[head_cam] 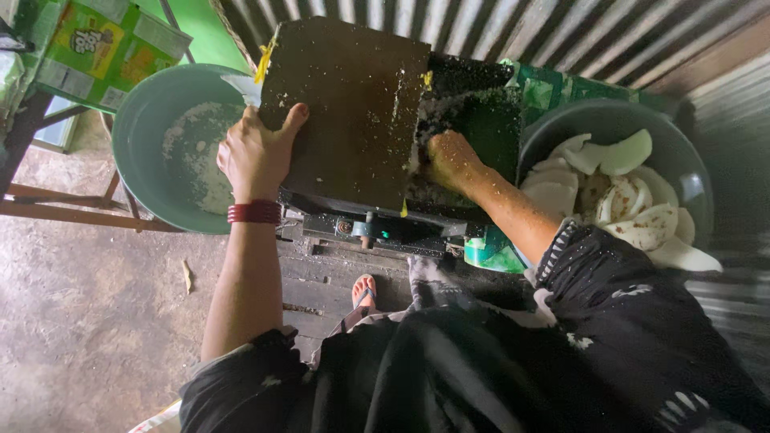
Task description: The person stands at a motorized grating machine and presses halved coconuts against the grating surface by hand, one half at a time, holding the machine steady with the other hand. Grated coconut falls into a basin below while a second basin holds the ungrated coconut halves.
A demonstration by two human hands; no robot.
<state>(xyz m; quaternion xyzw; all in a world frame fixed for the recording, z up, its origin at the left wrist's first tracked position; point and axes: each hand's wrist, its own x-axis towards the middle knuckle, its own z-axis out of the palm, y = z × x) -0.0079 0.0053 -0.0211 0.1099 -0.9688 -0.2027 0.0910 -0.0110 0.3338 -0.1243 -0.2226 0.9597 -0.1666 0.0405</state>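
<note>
Dark brown grater cover (353, 104), flecked w/ white shreds. Teal-green basins: left basin (148, 120) holds white gratings, right basin (690, 172) white coconut pieces (626, 152). Red bangle (254, 212); black sleeves w/ white marks.
</note>
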